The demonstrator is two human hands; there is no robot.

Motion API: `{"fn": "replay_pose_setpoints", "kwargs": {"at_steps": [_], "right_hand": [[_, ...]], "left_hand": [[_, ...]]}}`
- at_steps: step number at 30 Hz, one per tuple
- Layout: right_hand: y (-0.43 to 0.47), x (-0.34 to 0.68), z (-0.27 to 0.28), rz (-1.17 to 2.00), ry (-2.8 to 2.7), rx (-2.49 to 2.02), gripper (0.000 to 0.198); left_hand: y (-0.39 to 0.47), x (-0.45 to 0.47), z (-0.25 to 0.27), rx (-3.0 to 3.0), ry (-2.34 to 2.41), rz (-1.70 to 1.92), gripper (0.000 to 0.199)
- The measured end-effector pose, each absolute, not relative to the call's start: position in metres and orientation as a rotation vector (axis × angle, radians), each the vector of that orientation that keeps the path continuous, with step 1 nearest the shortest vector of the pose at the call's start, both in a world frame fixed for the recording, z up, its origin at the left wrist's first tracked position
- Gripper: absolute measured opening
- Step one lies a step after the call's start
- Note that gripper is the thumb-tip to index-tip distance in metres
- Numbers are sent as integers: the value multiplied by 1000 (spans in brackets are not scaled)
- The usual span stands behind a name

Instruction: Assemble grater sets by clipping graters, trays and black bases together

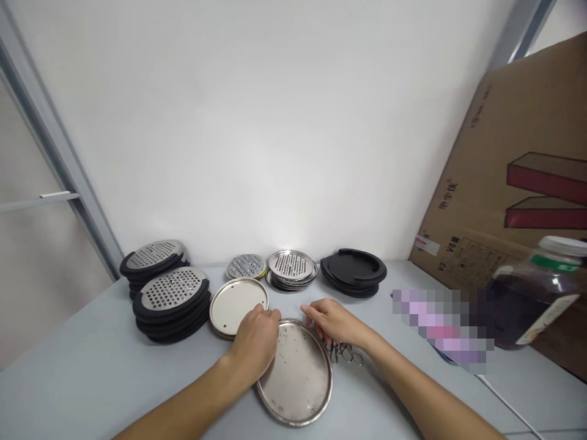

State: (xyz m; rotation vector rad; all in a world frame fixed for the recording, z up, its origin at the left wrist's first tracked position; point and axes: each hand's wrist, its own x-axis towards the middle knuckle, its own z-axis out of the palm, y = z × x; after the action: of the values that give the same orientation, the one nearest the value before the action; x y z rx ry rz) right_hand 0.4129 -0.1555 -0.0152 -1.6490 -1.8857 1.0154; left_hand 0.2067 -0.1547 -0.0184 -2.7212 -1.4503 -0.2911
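A round, worn metal tray (296,379) lies on the table in front of me. My left hand (257,337) is closed over its left rim, fingers curled downward; what they hold, if anything, is hidden. Behind that hand is a cream-coloured round plate (236,305) with small holes near its edge. My right hand (331,321) is beside the tray's upper right rim, thumb and fingers pinched together; nothing I can name shows between them. Just below it lie several small metal rings and clips (347,354), partly covered by the hand.
Stacks of black round holders with perforated metal discs (172,290) stand on the left. Toward the wall are a small grater disc (246,267), stacked metal discs (292,266) and black holders (353,272). On the right are a blurred-out flat object, a jar (532,299) and a cardboard box (477,177).
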Motion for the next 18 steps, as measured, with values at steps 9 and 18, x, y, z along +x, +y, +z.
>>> {"fn": "replay_pose_setpoints", "kwargs": {"at_steps": [9, 18], "right_hand": [[-158, 413, -19, 707, -2042, -1602, 16], [-156, 416, -21, 634, -2116, -1598, 16]], "left_hand": [[-148, 207, -31, -2671, -1346, -322, 25], [-150, 207, -32, -2652, -1352, -307, 25]]}}
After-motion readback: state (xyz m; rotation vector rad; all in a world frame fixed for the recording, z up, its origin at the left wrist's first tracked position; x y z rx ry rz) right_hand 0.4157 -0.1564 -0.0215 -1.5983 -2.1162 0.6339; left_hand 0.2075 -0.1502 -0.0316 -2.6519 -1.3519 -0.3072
